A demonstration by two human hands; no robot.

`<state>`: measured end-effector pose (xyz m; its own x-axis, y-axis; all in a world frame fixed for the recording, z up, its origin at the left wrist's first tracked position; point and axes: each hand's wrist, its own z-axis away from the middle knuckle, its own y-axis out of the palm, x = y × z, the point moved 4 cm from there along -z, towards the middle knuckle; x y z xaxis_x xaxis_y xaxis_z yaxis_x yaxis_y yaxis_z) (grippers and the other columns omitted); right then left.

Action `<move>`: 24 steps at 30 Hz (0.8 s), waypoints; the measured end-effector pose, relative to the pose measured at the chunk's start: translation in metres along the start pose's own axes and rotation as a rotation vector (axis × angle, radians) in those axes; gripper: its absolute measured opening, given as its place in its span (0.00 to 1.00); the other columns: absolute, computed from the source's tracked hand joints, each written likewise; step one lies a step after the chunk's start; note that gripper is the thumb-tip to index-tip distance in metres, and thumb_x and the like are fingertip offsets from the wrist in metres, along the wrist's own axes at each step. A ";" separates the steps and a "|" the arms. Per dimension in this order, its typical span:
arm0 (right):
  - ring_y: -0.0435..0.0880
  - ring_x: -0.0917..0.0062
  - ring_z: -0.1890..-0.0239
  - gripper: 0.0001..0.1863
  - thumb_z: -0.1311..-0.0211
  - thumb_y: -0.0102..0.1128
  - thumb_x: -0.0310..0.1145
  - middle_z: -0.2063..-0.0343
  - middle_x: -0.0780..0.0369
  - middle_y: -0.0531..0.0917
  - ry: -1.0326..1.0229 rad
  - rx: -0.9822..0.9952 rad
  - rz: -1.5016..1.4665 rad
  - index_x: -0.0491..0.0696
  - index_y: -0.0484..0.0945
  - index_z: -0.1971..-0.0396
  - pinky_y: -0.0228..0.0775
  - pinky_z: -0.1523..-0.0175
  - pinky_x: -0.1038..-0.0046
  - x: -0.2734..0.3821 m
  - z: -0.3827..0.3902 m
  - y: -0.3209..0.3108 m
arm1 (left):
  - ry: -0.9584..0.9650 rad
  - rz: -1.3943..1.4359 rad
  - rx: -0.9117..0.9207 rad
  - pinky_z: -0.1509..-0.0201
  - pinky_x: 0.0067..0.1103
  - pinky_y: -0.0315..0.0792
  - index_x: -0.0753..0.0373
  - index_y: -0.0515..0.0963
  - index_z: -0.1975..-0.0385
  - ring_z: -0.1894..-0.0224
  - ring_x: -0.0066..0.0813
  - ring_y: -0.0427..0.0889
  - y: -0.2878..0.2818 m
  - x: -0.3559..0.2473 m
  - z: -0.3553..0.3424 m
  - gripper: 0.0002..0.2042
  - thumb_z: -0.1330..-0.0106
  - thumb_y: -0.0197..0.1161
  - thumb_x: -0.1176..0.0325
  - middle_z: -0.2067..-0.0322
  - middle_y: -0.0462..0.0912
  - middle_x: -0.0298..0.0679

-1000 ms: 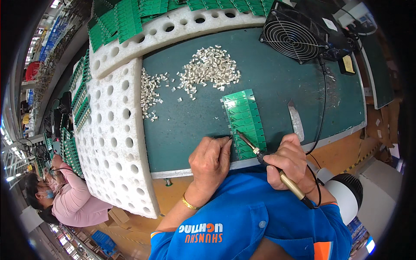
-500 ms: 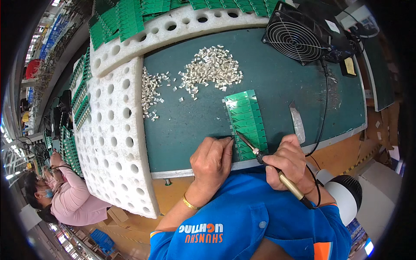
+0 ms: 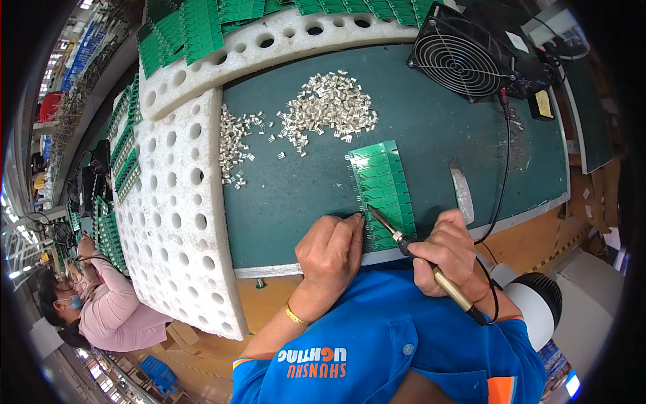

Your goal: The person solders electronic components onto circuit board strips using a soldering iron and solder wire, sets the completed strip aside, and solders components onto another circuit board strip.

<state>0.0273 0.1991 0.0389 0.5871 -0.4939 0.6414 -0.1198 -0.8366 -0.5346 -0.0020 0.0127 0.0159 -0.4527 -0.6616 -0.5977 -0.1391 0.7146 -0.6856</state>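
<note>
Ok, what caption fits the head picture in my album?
Right hand aims a soldering iron at a green circuit board, left hand near its edge.

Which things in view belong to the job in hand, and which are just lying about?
In the job:
Soldering iron, held in the right hand
Green circuit board, beneath the iron's tip, left hand at its edge
Pile of white connectors, probably

Apparently just lying about:
Curved silvery strip, right of the board
Blue plastic item, low at left

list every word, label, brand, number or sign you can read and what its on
Blue shirt: white and orange lettering, upside down; legible, but I won't copy it.
Black fan housing: white label, too small to read.
Green circuit board: any print is too small to read.
</note>
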 end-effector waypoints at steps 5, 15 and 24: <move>0.71 0.76 0.84 0.13 0.55 0.64 0.24 0.86 0.67 0.74 0.001 -0.004 -0.002 0.46 0.79 0.66 0.64 0.65 0.70 0.000 0.000 0.000 | -0.004 0.002 0.009 0.77 0.27 0.70 0.66 0.82 0.70 0.80 0.35 0.77 0.000 0.001 0.000 0.07 0.48 0.73 0.81 0.79 0.76 0.41; 0.71 0.75 0.84 0.12 0.55 0.64 0.23 0.85 0.67 0.76 0.011 0.011 -0.003 0.46 0.79 0.67 0.64 0.65 0.70 -0.001 -0.003 -0.001 | -0.014 0.005 0.029 0.77 0.27 0.70 0.66 0.82 0.70 0.80 0.34 0.76 -0.001 0.000 -0.002 0.07 0.48 0.72 0.81 0.80 0.75 0.40; 0.72 0.74 0.84 0.11 0.55 0.64 0.23 0.85 0.66 0.76 0.016 -0.004 -0.017 0.46 0.79 0.67 0.65 0.65 0.70 -0.001 -0.004 -0.001 | -0.010 0.011 0.025 0.77 0.27 0.69 0.66 0.82 0.71 0.80 0.34 0.75 0.000 -0.001 -0.002 0.07 0.48 0.72 0.81 0.80 0.74 0.40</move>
<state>0.0241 0.2000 0.0410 0.5760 -0.4838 0.6590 -0.1135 -0.8456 -0.5216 -0.0036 0.0138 0.0178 -0.4451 -0.6562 -0.6093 -0.1120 0.7159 -0.6891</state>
